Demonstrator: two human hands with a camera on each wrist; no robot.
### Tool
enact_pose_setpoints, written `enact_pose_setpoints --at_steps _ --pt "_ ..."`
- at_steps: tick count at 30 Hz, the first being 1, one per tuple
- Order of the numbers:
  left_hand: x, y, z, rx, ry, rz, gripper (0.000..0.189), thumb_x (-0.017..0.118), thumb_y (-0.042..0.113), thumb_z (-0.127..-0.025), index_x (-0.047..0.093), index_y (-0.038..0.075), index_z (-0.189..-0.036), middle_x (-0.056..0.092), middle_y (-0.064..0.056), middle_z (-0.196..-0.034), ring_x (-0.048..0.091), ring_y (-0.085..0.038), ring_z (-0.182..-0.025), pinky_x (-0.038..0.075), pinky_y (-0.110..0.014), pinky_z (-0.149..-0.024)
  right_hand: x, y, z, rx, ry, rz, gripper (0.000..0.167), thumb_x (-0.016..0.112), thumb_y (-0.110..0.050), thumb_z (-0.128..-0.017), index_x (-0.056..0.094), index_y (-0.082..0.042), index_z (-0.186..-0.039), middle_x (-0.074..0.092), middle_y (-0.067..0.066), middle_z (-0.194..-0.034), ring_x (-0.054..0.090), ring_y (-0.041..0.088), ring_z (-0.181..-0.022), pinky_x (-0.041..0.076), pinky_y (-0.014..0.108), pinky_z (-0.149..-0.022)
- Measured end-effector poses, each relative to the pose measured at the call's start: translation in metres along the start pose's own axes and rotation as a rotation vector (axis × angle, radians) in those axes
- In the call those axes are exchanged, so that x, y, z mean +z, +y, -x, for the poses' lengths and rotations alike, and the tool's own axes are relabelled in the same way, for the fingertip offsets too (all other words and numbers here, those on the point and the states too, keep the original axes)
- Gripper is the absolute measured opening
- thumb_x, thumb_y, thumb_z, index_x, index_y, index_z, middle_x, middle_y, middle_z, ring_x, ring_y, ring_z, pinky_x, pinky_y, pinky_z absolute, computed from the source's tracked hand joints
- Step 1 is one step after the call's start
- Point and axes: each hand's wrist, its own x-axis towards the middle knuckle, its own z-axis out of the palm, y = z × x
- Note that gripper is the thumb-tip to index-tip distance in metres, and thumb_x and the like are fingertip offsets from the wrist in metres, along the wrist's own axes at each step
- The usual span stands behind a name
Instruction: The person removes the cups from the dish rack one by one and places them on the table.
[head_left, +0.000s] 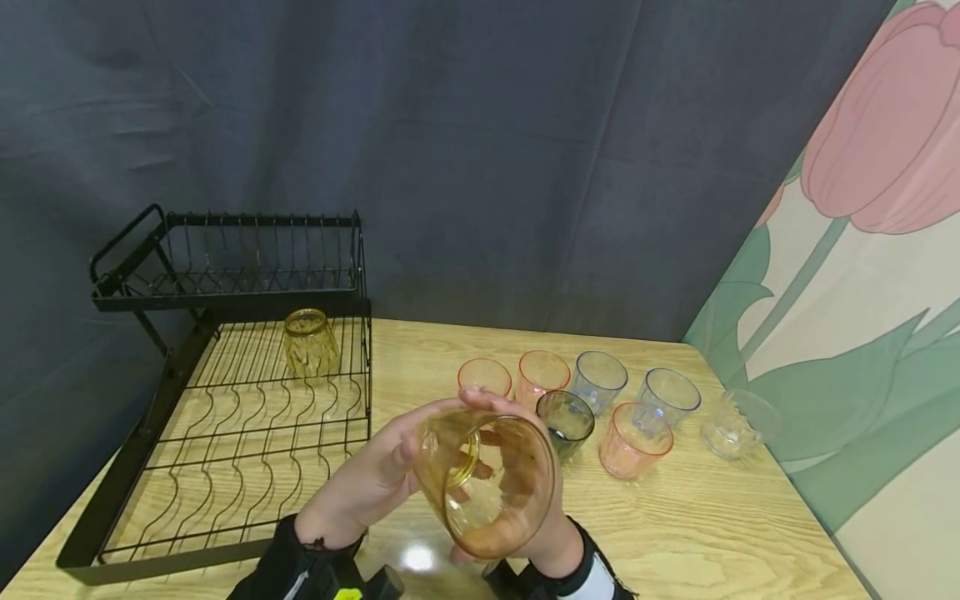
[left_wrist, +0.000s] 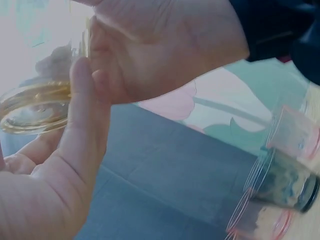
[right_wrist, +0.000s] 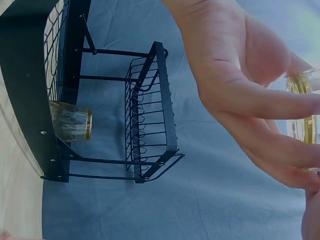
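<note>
An amber glass (head_left: 495,487) is held up between both hands, tilted with its wide mouth toward the head camera. My left hand (head_left: 378,467) grips it near the base end, thumb on the near side. Around the other side curl the fingers of my right hand (head_left: 551,517), seen partly through the glass. In the left wrist view the thick amber base (left_wrist: 37,107) shows beside the left hand's fingers. The right wrist view catches only the glass's edge (right_wrist: 302,130) behind the right hand (right_wrist: 240,95).
A black two-tier dish rack (head_left: 247,433) stands at left, with an upside-down amber glass (head_left: 311,346) on its lower tier. Right of the hands, several glasses are grouped: pink-rimmed (head_left: 636,442), blue-rimmed (head_left: 600,379), dark grey (head_left: 566,425) and clear (head_left: 731,429). A dark curtain hangs behind.
</note>
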Motion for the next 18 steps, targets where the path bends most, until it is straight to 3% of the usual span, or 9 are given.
enact_pose_setpoints --at_steps 2,4,9,12,15,18 --pt "-0.001 0.006 0.002 -0.051 0.044 -0.073 0.085 0.051 0.065 -0.090 0.036 0.005 -0.149 0.043 -0.014 -0.148 0.046 -0.031 -0.131 0.040 -0.052 -0.106 0.000 -0.001 -0.001 -0.004 -0.004 -0.006 0.097 0.082 -0.036 -0.078 0.028 0.021 -0.136 0.044 0.024 -0.143 0.042 0.031 -0.134 0.043 0.034 -0.103" --pt "-0.002 0.012 0.004 -0.104 0.072 -0.122 0.085 0.052 0.065 -0.090 0.037 0.007 -0.149 0.042 -0.016 -0.148 0.045 -0.032 -0.132 0.040 -0.054 -0.105 -0.001 -0.002 -0.002 0.000 -0.007 -0.022 0.096 0.083 -0.033 -0.078 0.028 0.021 -0.136 0.044 0.024 -0.143 0.042 0.032 -0.134 0.040 0.037 -0.107" --pt "-0.011 0.026 0.005 -0.165 0.072 -0.240 0.081 0.056 0.059 -0.092 0.039 0.003 -0.147 0.046 -0.021 -0.144 0.056 -0.035 -0.120 0.052 -0.050 -0.093 -0.002 -0.002 -0.002 0.015 -0.005 -0.036 0.095 0.085 -0.027 -0.076 0.028 0.023 -0.134 0.044 0.026 -0.142 0.043 0.033 -0.133 0.039 0.040 -0.110" --pt "-0.019 0.034 0.003 -0.178 0.074 -0.323 0.070 0.058 0.046 -0.096 0.042 -0.003 -0.143 0.050 -0.024 -0.139 0.060 -0.033 -0.112 0.055 -0.045 -0.088 -0.003 0.000 0.002 0.052 0.003 -0.025 0.096 0.085 -0.027 -0.076 0.028 0.023 -0.134 0.044 0.026 -0.141 0.044 0.033 -0.131 0.040 0.041 -0.109" --pt "-0.028 0.045 0.000 -0.235 0.135 -0.419 0.055 0.059 0.031 -0.098 0.047 -0.005 -0.138 0.053 -0.024 -0.135 0.061 -0.031 -0.110 0.056 -0.041 -0.087 -0.004 0.003 0.009 0.123 0.012 0.016 0.097 0.085 -0.031 -0.075 0.029 0.022 -0.134 0.045 0.025 -0.140 0.046 0.032 -0.130 0.041 0.040 -0.108" --pt "-0.042 0.057 -0.003 -0.307 0.241 -0.578 0.044 0.059 0.022 -0.098 0.052 0.000 -0.135 0.057 -0.019 -0.132 0.062 -0.029 -0.110 0.056 -0.035 -0.087 -0.007 0.008 0.019 0.211 0.028 0.084 0.097 0.084 -0.037 -0.075 0.031 0.021 -0.134 0.047 0.026 -0.138 0.048 0.031 -0.127 0.042 0.039 -0.107"
